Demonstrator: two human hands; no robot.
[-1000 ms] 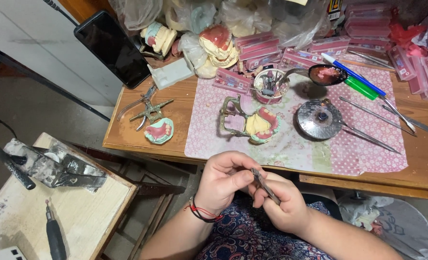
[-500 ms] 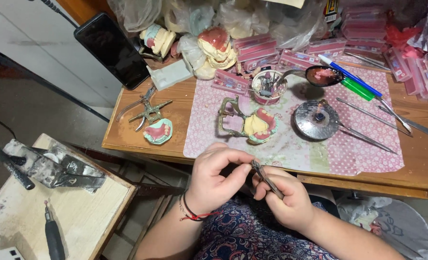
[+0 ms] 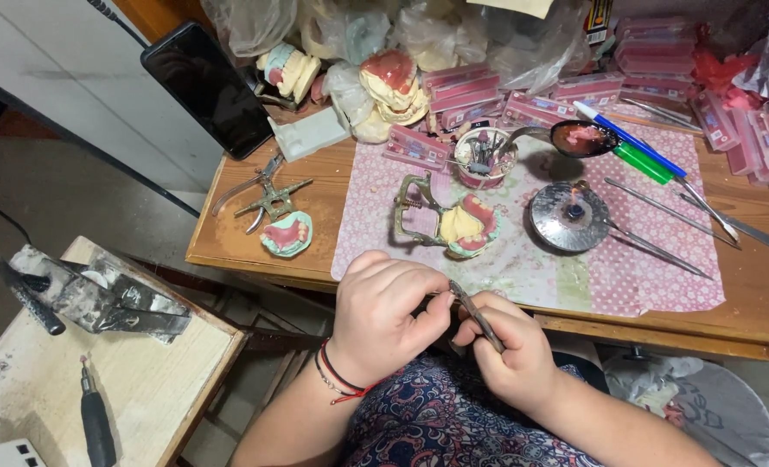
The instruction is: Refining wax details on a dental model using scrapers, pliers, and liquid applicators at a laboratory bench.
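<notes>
Both hands (image 3: 440,333) on thin metal tool (image 3: 478,316).

- A dental technician's workshop, at a cluttered wooden bench (image 3: 315,207).
- Denture models on an articulator (image 3: 449,220) sit mid-bench on a pink cloth (image 3: 661,277).
- Plaster casts (image 3: 393,86) and pink wax boxes (image 3: 574,91) crowd the back edge.

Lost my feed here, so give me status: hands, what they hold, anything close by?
Left hand pinching something small, hidden by fingers. Right hand gripping thin metal tool, tip at left fingers. Both over lap, clear of table edge. Articulator just beyond.
</notes>
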